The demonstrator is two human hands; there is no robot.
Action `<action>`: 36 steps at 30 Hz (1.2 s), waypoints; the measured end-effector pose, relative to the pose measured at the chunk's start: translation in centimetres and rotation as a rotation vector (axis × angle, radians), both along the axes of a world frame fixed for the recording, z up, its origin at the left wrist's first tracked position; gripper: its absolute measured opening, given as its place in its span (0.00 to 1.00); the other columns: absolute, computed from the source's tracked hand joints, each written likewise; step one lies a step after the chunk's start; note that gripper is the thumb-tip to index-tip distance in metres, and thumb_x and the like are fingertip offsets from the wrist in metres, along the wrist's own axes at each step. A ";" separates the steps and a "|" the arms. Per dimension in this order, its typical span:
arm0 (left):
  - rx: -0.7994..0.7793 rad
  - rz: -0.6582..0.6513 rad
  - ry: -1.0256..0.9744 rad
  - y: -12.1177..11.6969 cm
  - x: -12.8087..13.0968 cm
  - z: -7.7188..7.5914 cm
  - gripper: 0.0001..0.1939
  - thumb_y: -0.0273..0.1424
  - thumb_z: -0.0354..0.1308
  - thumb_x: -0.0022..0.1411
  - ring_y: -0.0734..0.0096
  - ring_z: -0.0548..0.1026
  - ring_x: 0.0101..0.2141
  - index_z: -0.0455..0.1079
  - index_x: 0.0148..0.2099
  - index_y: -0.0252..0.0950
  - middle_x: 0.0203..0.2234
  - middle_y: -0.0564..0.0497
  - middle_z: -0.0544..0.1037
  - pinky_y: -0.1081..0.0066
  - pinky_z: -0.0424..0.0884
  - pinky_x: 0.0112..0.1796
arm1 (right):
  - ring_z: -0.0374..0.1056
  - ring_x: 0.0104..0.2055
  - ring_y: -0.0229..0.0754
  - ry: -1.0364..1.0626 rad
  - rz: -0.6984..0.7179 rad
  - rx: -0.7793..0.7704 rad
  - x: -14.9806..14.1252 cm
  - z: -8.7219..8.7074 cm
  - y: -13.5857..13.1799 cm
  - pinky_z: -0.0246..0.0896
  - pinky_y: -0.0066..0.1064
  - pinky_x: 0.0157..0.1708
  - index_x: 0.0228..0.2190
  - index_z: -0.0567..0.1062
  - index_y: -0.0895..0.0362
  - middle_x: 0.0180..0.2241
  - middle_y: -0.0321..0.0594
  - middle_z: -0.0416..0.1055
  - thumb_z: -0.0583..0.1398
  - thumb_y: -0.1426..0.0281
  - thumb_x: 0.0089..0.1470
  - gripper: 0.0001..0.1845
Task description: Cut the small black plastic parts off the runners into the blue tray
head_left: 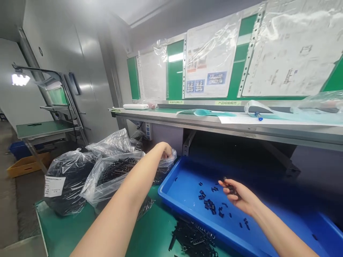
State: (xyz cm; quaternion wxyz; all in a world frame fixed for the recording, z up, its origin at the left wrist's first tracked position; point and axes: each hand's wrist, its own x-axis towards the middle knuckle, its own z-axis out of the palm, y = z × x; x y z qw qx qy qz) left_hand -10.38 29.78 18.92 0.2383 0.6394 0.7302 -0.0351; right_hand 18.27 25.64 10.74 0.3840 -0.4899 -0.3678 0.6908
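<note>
My left hand (166, 150) reaches to a clear plastic bag (164, 166) of dark parts beside the tray's far left corner; its fingers are mostly hidden behind the wrist and the bag. Over the blue tray (171, 187), my right hand (238, 194) is closed around several small black plastic parts (229, 185), one of them between thumb and fingertip. Small black pieces (210, 206) lie scattered on the tray's floor below it. In front of the tray, a pile of black parts (191, 239) rests on the green table (152, 235).
An opened bag of black parts (118, 169) and a tied, labelled bag (69, 182) stand left of my left arm. Above the tray runs a shelf (166, 112) with papers, a blue-capped pen (258, 116) and teal sheets. Document sleeves (209, 64) hang behind it.
</note>
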 end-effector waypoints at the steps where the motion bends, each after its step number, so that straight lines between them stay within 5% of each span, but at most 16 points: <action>1: -0.027 -0.005 0.006 -0.1 0.2 0.1 0.15 0.32 0.53 0.61 0.64 0.71 0.39 0.64 0.49 0.33 0.43 0.45 0.70 0.60 0.71 0.38 | 0.56 0.16 0.26 -0.004 0.014 -0.001 -1.1 0.2 0.2 0.49 0.17 0.10 0.29 0.67 0.61 0.25 0.32 0.65 0.52 0.72 0.58 0.08; 5: -0.011 0.021 0.045 -0.6 0.2 1.3 0.14 0.32 0.53 0.61 0.64 0.71 0.39 0.64 0.48 0.33 0.44 0.45 0.69 0.60 0.70 0.38 | 0.66 0.29 0.35 -0.026 0.097 0.058 -6.9 2.3 1.3 0.66 0.29 0.26 0.40 0.68 0.60 0.35 0.38 0.68 0.54 0.67 0.57 0.11; 13: 0.143 0.005 0.345 -5.2 -1.0 6.7 0.14 0.32 0.54 0.60 0.62 0.70 0.42 0.64 0.48 0.34 0.45 0.45 0.69 0.59 0.69 0.41 | 0.66 0.41 0.42 -0.175 0.243 0.314 -21.1 8.2 3.9 0.65 0.40 0.38 0.45 0.66 0.59 0.45 0.43 0.66 0.55 0.66 0.56 0.16; 16: 0.134 -0.043 0.440 -6.6 -0.3 7.3 0.14 0.31 0.54 0.60 0.61 0.69 0.43 0.65 0.48 0.34 0.46 0.45 0.68 0.58 0.68 0.42 | 0.66 0.42 0.44 -0.278 0.300 0.394 -23.0 8.6 4.2 0.64 0.40 0.39 0.45 0.67 0.59 0.45 0.42 0.65 0.56 0.66 0.56 0.15; 20: 0.131 -0.149 0.463 -6.5 1.0 6.8 0.13 0.31 0.54 0.60 0.61 0.69 0.44 0.65 0.47 0.34 0.46 0.45 0.68 0.56 0.67 0.43 | 0.66 0.42 0.45 -0.432 0.315 0.475 -20.8 7.2 5.1 0.64 0.40 0.39 0.44 0.67 0.59 0.45 0.41 0.66 0.56 0.66 0.56 0.15; 26: 0.100 -0.325 0.358 -3.2 5.1 2.5 0.12 0.31 0.55 0.59 0.62 0.70 0.42 0.66 0.46 0.33 0.43 0.46 0.70 0.59 0.68 0.41 | 0.67 0.40 0.42 -0.773 0.387 0.401 -11.1 2.9 6.0 0.65 0.39 0.37 0.45 0.66 0.59 0.44 0.43 0.66 0.55 0.66 0.56 0.15; 31: -0.010 -0.447 0.195 -1.3 9.7 -4.9 0.11 0.31 0.54 0.60 0.66 0.72 0.38 0.66 0.45 0.34 0.41 0.47 0.71 0.63 0.71 0.37 | 0.67 0.40 0.42 -1.074 0.644 0.294 -4.2 -2.1 4.3 0.65 0.39 0.37 0.44 0.67 0.59 0.44 0.42 0.66 0.56 0.67 0.56 0.15; 36: -0.052 -0.574 0.075 -0.3 12.1 -11.9 0.15 0.33 0.53 0.60 0.63 0.70 0.41 0.64 0.49 0.34 0.45 0.45 0.68 0.58 0.69 0.40 | 0.64 0.45 0.45 -1.236 0.788 0.403 -2.0 -5.7 2.6 0.62 0.43 0.42 0.46 0.66 0.58 0.48 0.44 0.64 0.56 0.67 0.55 0.17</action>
